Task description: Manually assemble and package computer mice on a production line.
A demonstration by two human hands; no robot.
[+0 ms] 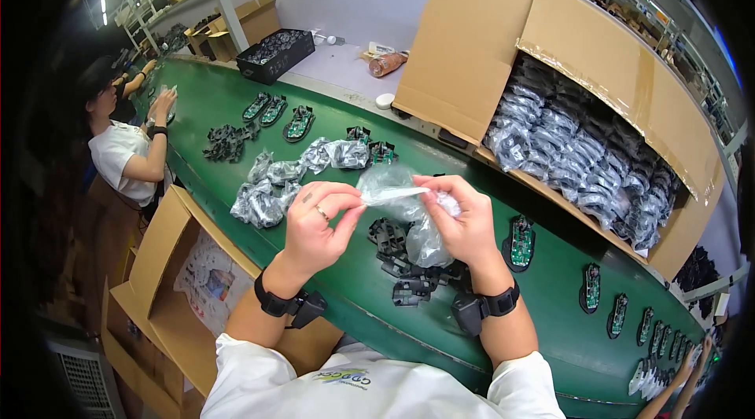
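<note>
Between my hands a clear plastic bag (389, 185) is stretched above the green bench. My left hand (324, 224) pinches its left edge between thumb and fingers. With thumb and forefinger my right hand (462, 218) grips the other end, and more crumpled clear film hangs below that hand. Whether the bag holds anything I cannot make out. Beneath lies a pile of black plastic parts (415, 281). Beyond my left hand rest several plastic-wrapped parts (263, 197), and behind the bag stand dark housings with green circuit boards (383, 152).
A large carton (464, 49) full of bagged parts stands at the back right. Board assemblies (519, 244) line the green bench (346, 305) on the right. An open carton (169, 262) sits lower left. A co-worker (130, 140) works at far left; another person's arms (684, 380) reach in lower right.
</note>
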